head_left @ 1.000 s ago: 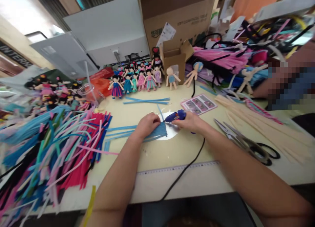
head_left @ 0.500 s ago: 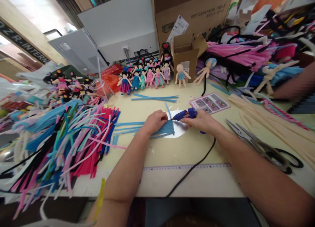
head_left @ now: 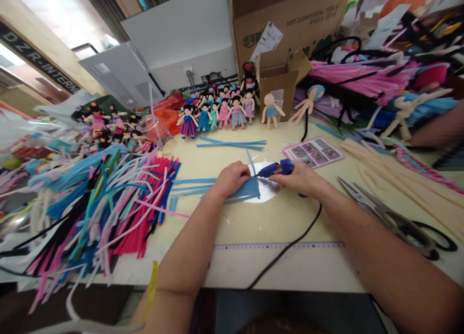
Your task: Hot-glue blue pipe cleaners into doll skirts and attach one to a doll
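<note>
My right hand (head_left: pixel 302 180) is wrapped round a blue hot glue gun (head_left: pixel 273 169), its nozzle pointing left at the ends of a row of blue pipe cleaners (head_left: pixel 248 191). The row lies side by side, partly over a shiny round silver sheet (head_left: pixel 270 194). My left hand (head_left: pixel 232 177), fingers bent and closed, holds the row down near its right end; the fingertips are partly hidden. One short blue piece (head_left: pixel 250 160) sticks up at an angle beside the nozzle. The glue gun's black cord (head_left: pixel 286 247) runs down to the table's front edge.
Large scissors (head_left: pixel 389 215) lie at the right, near beige pipe cleaners (head_left: pixel 402 174). A printed card (head_left: pixel 314 151) sits behind the glue gun. Small dolls (head_left: pixel 235 112) stand at the back before a cardboard box (head_left: pixel 275 85). Mixed pipe cleaners (head_left: pixel 119 208) pile up at left.
The whole view has shifted slightly, so things appear a little further right. Both hands, the glue gun and the row of pipe cleaners keep nearly the same positions relative to each other.
</note>
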Motion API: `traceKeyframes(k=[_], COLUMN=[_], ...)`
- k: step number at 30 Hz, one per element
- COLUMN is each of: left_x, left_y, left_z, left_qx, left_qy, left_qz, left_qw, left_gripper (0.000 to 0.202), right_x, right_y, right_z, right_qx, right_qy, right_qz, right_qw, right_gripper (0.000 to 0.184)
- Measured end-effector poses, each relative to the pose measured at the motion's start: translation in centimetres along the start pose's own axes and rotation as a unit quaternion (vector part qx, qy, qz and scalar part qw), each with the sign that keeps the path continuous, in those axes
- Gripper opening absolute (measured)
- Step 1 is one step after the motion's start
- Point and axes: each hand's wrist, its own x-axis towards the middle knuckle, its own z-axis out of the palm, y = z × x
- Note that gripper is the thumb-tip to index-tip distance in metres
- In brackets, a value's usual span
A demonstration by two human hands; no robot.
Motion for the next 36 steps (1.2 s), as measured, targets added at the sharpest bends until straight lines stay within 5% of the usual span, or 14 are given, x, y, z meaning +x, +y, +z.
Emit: traceKeyframes(k=[24,31,36], left_x=[-0.1,-0.1,3.0], left_y=[0.0,-0.4,-1.5], left_z=[0.1,-0.2,-2.4], left_qx=[0.0,-0.013,0.06], left_qy=[0.006,0.006,0.058], left_qz=[0.007,0.008,-0.042], left_qw=[1.0,1.0,0.996], left_gripper=[0.011,0.012,0.019], right_x=[0.4,1.2,1.8], right_y=[0.4,1.7,2.2], right_z=[0.3,0.0,0.2], right_qx=[-0.007,0.196,0.27], right_qy=[0.007,-0.029,-0.023], right_qz=[-0.005,-0.013,-0.004], right_qw=[1.0,0.98,0.963], right_gripper=[0.028,0.032,0.033])
